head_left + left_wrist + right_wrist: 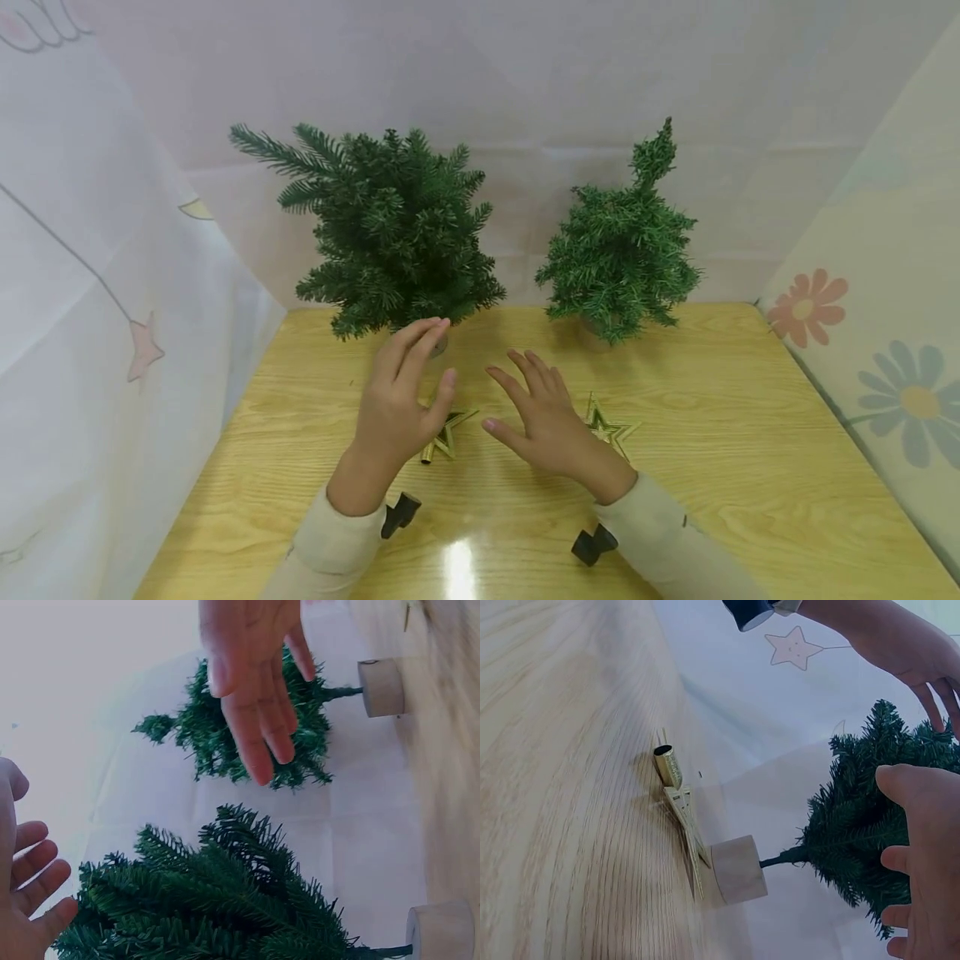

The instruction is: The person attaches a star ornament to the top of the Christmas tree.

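Both hands hover over the table with nothing in them. My left hand (396, 412) has its fingers extended and its thumb apart, above a gold star tree topper (448, 435) that it partly covers in the head view. Spread fingers show on my right hand (551, 421), which overlaps a second gold star topper (617, 431). In the right wrist view, one star topper (681, 806) lies on the table, its hollow tube end visible. A fuller dark green miniature Christmas tree (397, 225) stands behind the left hand, and a smaller one (622, 250) behind the right.
The trees stand on round pale bases (381, 688) near the back edge of the wood-grain table (720, 500). Printed cloth (525, 75) hangs behind and at both sides. A black camera mount (594, 546) sits at each wrist.
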The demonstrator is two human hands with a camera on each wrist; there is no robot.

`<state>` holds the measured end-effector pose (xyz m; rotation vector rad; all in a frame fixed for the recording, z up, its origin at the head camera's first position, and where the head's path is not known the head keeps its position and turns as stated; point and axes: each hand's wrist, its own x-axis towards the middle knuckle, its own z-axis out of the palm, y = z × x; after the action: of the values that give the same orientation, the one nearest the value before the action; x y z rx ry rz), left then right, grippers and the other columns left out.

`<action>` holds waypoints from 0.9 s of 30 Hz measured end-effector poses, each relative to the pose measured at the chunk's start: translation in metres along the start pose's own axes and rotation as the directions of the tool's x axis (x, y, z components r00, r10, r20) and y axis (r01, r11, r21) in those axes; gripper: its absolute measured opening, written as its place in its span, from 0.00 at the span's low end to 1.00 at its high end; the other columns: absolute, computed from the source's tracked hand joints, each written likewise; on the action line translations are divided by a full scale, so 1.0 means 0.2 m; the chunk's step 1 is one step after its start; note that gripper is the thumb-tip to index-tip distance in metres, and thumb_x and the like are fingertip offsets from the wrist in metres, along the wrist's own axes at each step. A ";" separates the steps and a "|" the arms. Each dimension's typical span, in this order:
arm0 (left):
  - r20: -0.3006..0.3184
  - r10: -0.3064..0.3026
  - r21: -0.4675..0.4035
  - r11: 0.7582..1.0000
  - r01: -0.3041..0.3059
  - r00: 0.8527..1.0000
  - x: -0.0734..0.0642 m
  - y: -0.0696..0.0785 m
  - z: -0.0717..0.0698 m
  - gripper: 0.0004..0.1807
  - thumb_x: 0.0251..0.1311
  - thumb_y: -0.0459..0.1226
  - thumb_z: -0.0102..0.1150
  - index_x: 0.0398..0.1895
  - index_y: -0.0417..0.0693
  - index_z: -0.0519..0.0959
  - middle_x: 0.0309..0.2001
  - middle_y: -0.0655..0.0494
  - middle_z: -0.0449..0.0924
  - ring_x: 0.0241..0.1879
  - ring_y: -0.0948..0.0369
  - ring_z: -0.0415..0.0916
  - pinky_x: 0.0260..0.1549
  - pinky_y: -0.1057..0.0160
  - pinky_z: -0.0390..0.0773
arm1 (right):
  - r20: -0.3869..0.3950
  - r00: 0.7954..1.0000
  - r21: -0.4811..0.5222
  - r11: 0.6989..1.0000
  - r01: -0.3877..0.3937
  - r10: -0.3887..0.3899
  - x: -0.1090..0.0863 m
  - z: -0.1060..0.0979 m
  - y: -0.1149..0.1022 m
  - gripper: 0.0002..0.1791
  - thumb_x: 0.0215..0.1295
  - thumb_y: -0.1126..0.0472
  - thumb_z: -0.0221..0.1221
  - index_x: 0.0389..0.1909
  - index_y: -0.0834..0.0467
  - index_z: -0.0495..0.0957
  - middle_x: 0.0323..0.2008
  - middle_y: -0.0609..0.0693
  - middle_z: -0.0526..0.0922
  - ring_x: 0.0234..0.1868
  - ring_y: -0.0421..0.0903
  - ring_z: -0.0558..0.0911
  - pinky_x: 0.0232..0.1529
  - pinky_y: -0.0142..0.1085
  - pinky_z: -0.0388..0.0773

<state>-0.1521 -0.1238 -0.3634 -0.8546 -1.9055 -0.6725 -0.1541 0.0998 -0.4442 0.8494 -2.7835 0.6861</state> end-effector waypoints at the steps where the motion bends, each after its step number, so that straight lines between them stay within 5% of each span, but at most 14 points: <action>1: -0.003 -0.016 0.007 1.000 0.016 1.000 0.00 0.00 0.00 0.25 0.68 0.42 0.52 0.64 0.36 0.72 0.58 0.39 0.72 0.53 0.46 0.74 0.51 0.52 0.75 | 0.001 1.000 0.005 1.000 -0.004 0.004 0.00 0.00 0.00 0.39 0.69 0.29 0.40 0.77 0.38 0.48 0.77 0.45 0.36 0.76 0.49 0.33 0.68 0.65 0.40; 9: -0.028 -0.132 0.051 0.990 0.133 0.991 -0.01 -0.03 -0.01 0.27 0.68 0.43 0.52 0.66 0.37 0.70 0.61 0.37 0.69 0.57 0.44 0.70 0.50 0.50 0.74 | 0.014 1.000 0.001 1.000 -0.028 0.028 0.04 -0.01 -0.04 0.39 0.69 0.29 0.42 0.77 0.38 0.47 0.77 0.47 0.37 0.76 0.50 0.32 0.69 0.63 0.39; 27: -0.034 -0.195 0.037 0.980 0.197 0.980 -0.05 -0.08 0.01 0.28 0.67 0.42 0.55 0.68 0.40 0.68 0.63 0.38 0.68 0.60 0.45 0.68 0.54 0.52 0.71 | -0.047 0.999 -0.029 1.000 -0.007 0.005 0.09 0.01 -0.11 0.38 0.70 0.33 0.46 0.77 0.43 0.52 0.76 0.53 0.45 0.76 0.55 0.41 0.67 0.67 0.41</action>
<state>-0.1618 -0.1344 -0.3741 -0.6326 -1.9857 -0.7578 -0.1571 0.0745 -0.4328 0.8092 -2.7491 0.6553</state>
